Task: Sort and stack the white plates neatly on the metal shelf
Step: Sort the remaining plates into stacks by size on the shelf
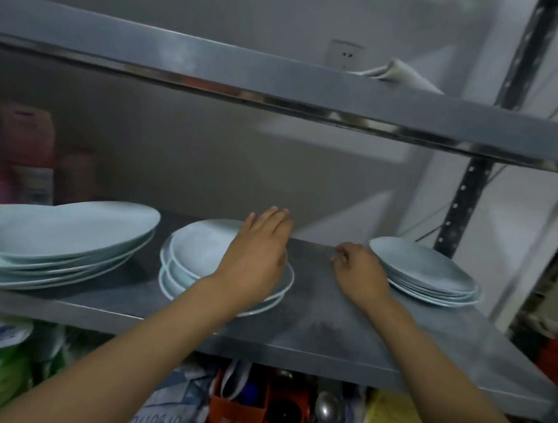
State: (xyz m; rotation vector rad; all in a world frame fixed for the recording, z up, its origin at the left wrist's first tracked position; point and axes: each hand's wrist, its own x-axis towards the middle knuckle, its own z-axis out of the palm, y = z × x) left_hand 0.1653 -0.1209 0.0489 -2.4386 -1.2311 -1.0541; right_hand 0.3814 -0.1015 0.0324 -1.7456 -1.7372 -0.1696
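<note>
pale blue-white plates [72, 231], grey shelf [310, 321]

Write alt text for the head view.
A person's left hand rests flat on the middle plate stack on a metal shelf, the right hand loosely curled beside the small right stack; a larger stack sits left.
</note>
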